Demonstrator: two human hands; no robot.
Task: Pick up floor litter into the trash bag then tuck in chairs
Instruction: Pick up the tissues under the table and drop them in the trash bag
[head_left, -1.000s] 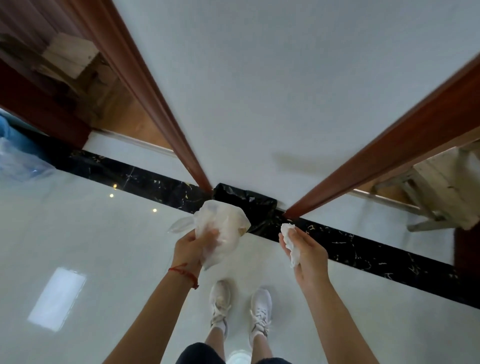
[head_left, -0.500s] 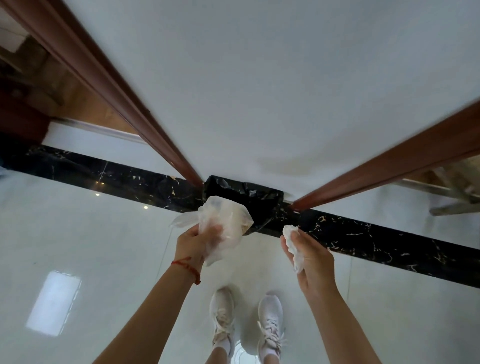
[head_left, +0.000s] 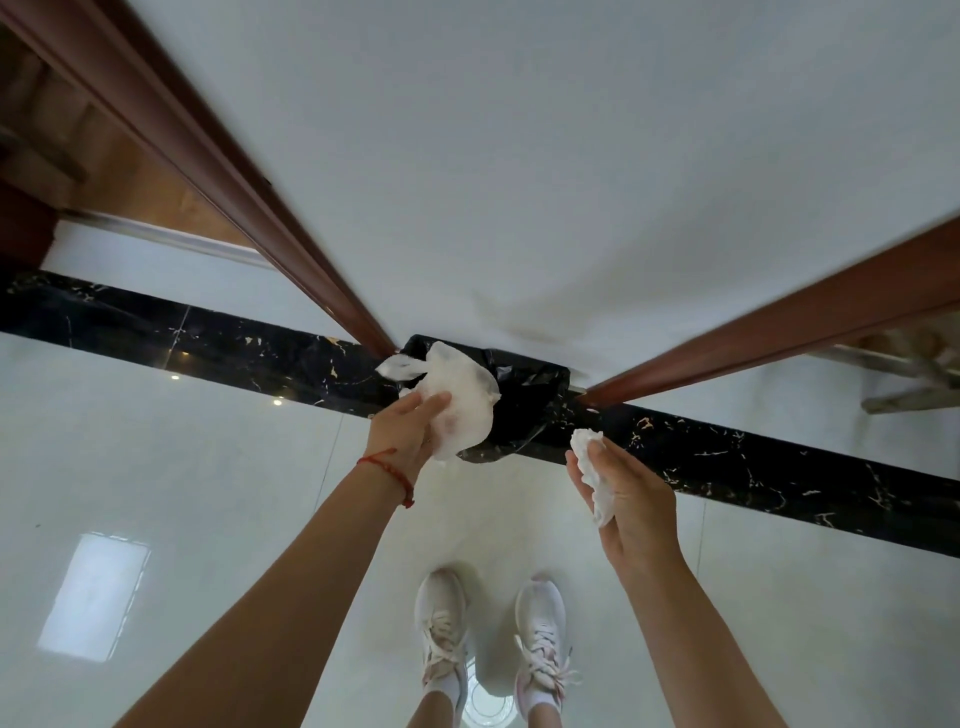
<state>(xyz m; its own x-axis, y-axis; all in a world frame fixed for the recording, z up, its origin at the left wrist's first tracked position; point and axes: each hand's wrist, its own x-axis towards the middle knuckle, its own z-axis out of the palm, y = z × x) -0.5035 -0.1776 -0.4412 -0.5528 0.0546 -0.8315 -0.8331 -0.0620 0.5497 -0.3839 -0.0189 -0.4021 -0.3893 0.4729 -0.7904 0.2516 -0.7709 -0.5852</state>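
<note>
A black trash bag stands on the floor against the white wall, between two door frames. My left hand grips a crumpled translucent white plastic bag just above the trash bag's opening. My right hand is closed on a crumpled white tissue, held to the right of the trash bag and a little nearer to me.
Brown wooden door frames run up on both sides of the white wall. A black marble strip crosses the glossy white floor. A wooden stool shows at the right edge. My white shoes stand below.
Both hands have come closer to the black trash bag. The plastic bag in my left hand now overlaps its opening. The view has shifted, hiding the blue object at the left.
</note>
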